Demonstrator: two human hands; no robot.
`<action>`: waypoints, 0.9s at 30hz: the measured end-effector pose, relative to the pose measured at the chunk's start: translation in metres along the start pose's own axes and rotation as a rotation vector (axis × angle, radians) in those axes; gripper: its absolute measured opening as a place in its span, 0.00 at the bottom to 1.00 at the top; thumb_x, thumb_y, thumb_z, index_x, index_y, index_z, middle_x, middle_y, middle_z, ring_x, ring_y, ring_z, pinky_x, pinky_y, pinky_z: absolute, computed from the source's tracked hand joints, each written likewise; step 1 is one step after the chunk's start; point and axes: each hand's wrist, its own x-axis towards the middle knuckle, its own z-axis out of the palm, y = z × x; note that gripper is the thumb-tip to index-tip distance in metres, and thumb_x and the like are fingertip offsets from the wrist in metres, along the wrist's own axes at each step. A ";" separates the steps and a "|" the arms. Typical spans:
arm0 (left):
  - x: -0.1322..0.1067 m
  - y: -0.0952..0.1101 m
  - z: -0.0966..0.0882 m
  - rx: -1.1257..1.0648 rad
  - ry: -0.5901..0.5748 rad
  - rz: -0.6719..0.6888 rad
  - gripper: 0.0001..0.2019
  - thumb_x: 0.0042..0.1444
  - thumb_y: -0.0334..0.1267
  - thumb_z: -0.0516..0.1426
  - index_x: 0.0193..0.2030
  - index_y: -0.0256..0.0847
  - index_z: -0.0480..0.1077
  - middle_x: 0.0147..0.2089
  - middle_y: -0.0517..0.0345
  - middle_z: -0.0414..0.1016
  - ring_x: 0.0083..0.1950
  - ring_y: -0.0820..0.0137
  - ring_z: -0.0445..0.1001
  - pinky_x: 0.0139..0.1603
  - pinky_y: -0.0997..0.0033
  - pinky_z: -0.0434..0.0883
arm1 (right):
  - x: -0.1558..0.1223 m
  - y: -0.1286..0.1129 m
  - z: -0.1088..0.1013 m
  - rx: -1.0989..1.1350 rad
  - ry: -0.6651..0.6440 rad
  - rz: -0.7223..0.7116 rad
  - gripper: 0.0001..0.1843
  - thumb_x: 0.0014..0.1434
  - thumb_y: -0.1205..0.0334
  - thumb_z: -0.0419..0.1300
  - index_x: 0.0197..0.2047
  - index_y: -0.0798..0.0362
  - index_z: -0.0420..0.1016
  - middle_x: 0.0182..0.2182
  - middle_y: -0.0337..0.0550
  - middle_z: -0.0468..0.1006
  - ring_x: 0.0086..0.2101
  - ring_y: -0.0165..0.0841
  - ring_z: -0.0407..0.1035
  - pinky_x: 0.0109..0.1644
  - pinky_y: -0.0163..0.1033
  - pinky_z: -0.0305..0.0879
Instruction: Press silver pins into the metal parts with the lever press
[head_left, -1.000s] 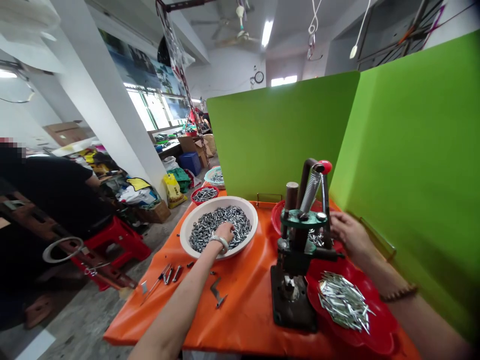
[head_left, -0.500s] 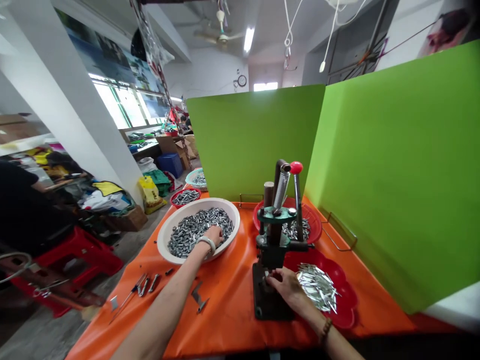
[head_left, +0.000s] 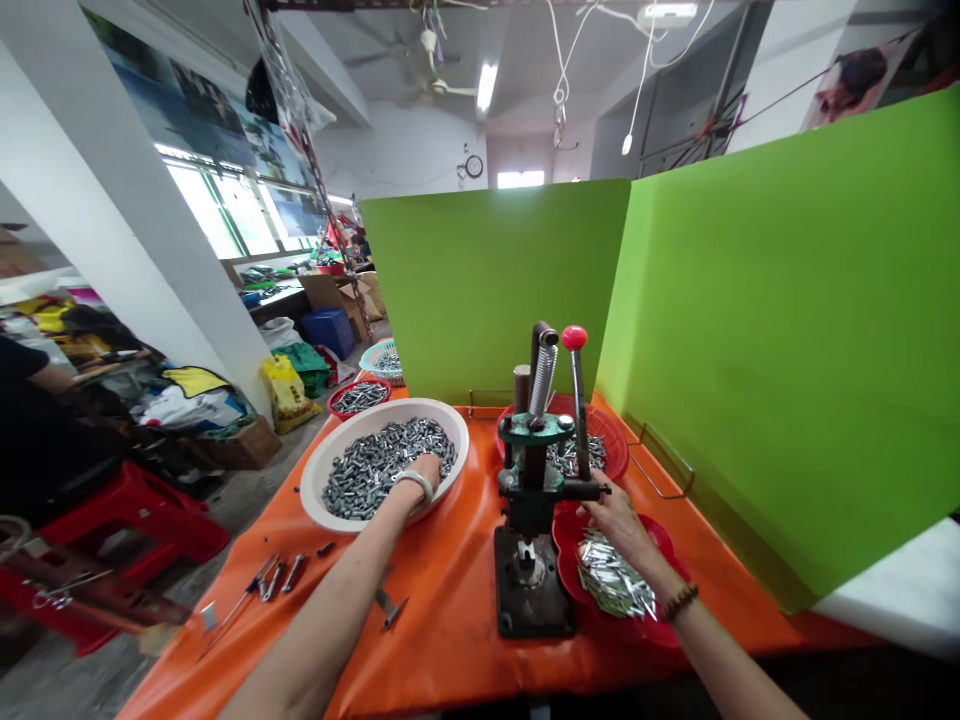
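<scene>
My left hand [head_left: 427, 468], wearing a pale bangle, is curled down into a white bowl [head_left: 311, 495] of short grey metal sleeves [head_left: 379, 460]. Its fingertips are hidden; it looks closed. My right hand [head_left: 619, 515] hovers beside the pivot shaft of a green and black hand press [head_left: 532, 490], over the edge of a red tray [head_left: 664, 540]. Its thumb and forefinger look apart; I make out nothing in them. Above them the press lever [head_left: 578, 420] stands upright with its red knob. A shiny metal piece [head_left: 526, 552] shows at the press base. Slim silver metal pins [head_left: 615, 580] fill the tray.
A red basket [head_left: 619, 450] with metal parts stands behind the press. Wrenches [head_left: 292, 572], a screwdriver [head_left: 259, 575] and a small metal tool [head_left: 394, 612] lie on the orange tablecloth [head_left: 442, 640]. Green panels [head_left: 495, 290] enclose the back and right. A person sits at far left.
My right hand has left the press base and moved up and right to the lever's pivot. My left hand stays in the bowl. The view has shifted slightly.
</scene>
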 end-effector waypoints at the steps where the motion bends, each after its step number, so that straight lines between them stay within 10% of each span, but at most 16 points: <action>1: -0.001 0.000 -0.001 -0.011 0.004 -0.003 0.07 0.41 0.25 0.53 0.29 0.32 0.71 0.36 0.43 0.74 0.40 0.65 0.72 0.43 0.72 0.65 | -0.008 0.006 0.003 0.023 -0.009 0.047 0.23 0.50 0.54 0.52 0.48 0.57 0.63 0.30 0.43 0.72 0.27 0.30 0.67 0.29 0.34 0.63; 7: -0.023 -0.006 -0.011 -0.141 0.149 -0.003 0.10 0.46 0.27 0.50 0.36 0.34 0.67 0.39 0.49 0.72 0.40 0.72 0.70 0.43 0.74 0.65 | -0.046 0.027 0.017 0.112 -0.002 0.145 0.21 0.51 0.50 0.53 0.44 0.54 0.63 0.37 0.45 0.70 0.26 0.30 0.67 0.24 0.33 0.61; 10: -0.052 0.000 -0.007 -0.567 0.123 0.027 0.10 0.48 0.32 0.51 0.39 0.35 0.63 0.31 0.57 0.70 0.29 0.77 0.68 0.34 0.77 0.67 | -0.061 0.021 0.029 0.120 -0.039 0.142 0.20 0.50 0.50 0.54 0.41 0.55 0.65 0.32 0.44 0.70 0.25 0.29 0.66 0.25 0.32 0.61; 17: -0.140 0.051 0.043 -1.819 -0.421 -0.005 0.14 0.41 0.40 0.61 0.29 0.34 0.63 0.25 0.62 0.65 0.22 0.85 0.62 0.24 0.83 0.59 | -0.089 0.000 0.073 0.240 -0.162 0.030 0.16 0.49 0.53 0.57 0.37 0.56 0.67 0.26 0.40 0.68 0.22 0.25 0.63 0.26 0.31 0.62; 27: -0.161 0.080 0.089 -2.139 -0.708 -0.127 0.10 0.43 0.35 0.61 0.30 0.33 0.65 0.22 0.63 0.61 0.22 0.85 0.59 0.23 0.84 0.54 | -0.096 0.000 0.081 0.229 -0.187 -0.057 0.12 0.52 0.57 0.57 0.37 0.56 0.69 0.28 0.42 0.72 0.27 0.27 0.67 0.32 0.32 0.66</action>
